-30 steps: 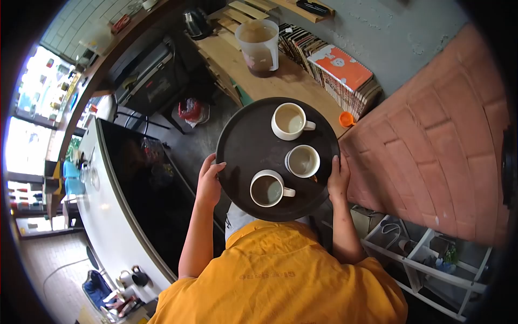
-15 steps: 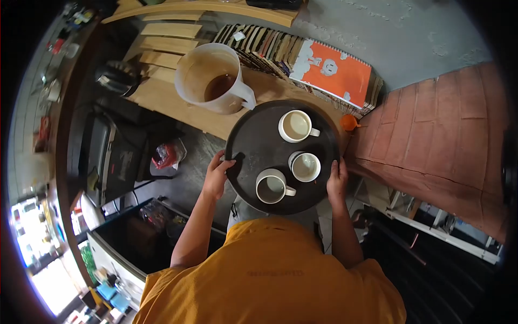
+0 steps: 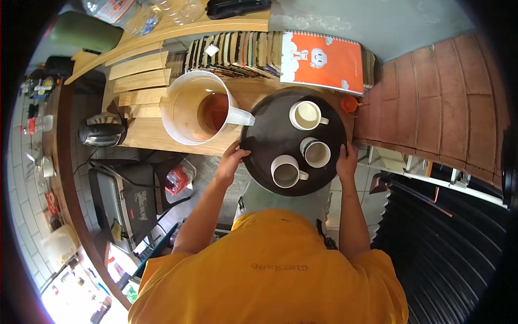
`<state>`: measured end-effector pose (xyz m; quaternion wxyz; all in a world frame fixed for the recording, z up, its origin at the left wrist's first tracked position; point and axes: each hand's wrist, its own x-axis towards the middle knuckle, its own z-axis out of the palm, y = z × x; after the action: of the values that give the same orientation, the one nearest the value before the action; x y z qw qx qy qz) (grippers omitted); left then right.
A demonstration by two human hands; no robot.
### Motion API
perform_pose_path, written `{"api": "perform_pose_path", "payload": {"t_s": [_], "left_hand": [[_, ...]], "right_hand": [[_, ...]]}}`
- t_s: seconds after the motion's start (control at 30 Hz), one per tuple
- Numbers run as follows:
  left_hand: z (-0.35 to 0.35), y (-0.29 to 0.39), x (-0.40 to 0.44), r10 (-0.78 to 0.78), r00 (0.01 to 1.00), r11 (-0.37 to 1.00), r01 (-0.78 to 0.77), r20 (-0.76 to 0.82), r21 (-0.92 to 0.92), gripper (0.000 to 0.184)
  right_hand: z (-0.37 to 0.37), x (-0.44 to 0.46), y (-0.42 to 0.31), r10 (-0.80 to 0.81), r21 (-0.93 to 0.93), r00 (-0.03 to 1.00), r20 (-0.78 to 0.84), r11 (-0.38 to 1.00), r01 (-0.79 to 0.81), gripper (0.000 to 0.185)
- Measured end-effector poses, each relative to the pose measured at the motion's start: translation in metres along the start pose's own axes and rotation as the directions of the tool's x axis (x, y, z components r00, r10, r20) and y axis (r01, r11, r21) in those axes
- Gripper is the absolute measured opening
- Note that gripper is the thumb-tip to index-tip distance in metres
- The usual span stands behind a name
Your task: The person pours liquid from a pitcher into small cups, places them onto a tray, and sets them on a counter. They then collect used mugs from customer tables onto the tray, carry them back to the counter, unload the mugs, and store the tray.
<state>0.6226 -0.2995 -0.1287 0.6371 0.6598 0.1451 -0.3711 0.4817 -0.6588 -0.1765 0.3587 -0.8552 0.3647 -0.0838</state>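
A round dark tray (image 3: 264,135) is held level at the wooden counter's edge. My left hand (image 3: 232,162) grips its left rim, thumb on top. My right hand (image 3: 347,161) grips the right rim, fingers mostly hidden below. Three cups stand upright on the tray: a white mug (image 3: 295,123) at the back, a white cup with a dark-patterned outside (image 3: 306,150) in the middle right, and another white mug (image 3: 278,162) at the front. Left of the tray stands a large translucent pitcher (image 3: 174,116) with some reddish-brown liquid, its handle reaching the tray's rim. Whether the tray touches the counter, I cannot tell.
A row of books (image 3: 237,54) and an orange notebook (image 3: 345,65) line the counter's back. An orange object (image 3: 349,103) sits behind the tray, near a brick-patterned surface (image 3: 421,102) at right. A kettle (image 3: 100,129) stands at left. A shelf (image 3: 162,35) runs above.
My view has turned and shifted left. The tray, still in both hands with the cups on it, has moved further over the counter, and its rim now lies beside the pitcher's handle.
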Motion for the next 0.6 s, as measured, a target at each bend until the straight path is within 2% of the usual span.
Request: {"api": "perform_pose_path", "payload": {"t_s": [0.1, 0.2, 0.27, 0.3, 0.37, 0.6], "left_hand": [[-0.005, 0.000, 0.012, -0.004, 0.999, 1.000, 0.003, 0.051, 0.019, 0.053], [0.000, 0.009, 0.019, 0.013, 0.997, 1.000, -0.014, 0.071, 0.008, 0.049], [0.004, 0.012, 0.024, 0.007, 0.997, 1.000, -0.007, 0.073, 0.002, 0.046], [0.004, 0.009, 0.031, 0.032, 0.996, 0.999, -0.032, 0.088, -0.005, 0.043], [0.004, 0.007, 0.040, 0.052, 0.993, 0.999, -0.052, 0.106, -0.008, 0.040], [0.005, 0.004, 0.054, 0.051, 0.992, 0.999, -0.051, 0.116, -0.004, 0.036]], "right_hand": [[0.003, 0.003, 0.000, 0.057, -0.010, 0.998, -0.011, 0.998, -0.057, 0.038], [0.007, 0.011, 0.001, 0.017, 0.007, 0.997, -0.070, 1.000, -0.016, 0.037], [0.003, 0.016, -0.008, 0.069, 0.017, 0.997, 0.024, 0.997, -0.069, 0.036], [0.006, 0.020, -0.001, 0.079, 0.015, 0.997, 0.018, 0.997, -0.079, 0.036], [0.021, 0.026, 0.017, -0.112, -0.070, 0.984, -0.136, 0.992, 0.103, 0.028], [0.026, 0.033, 0.010, -0.075, -0.087, 0.982, -0.172, 0.994, 0.061, 0.031]]}}
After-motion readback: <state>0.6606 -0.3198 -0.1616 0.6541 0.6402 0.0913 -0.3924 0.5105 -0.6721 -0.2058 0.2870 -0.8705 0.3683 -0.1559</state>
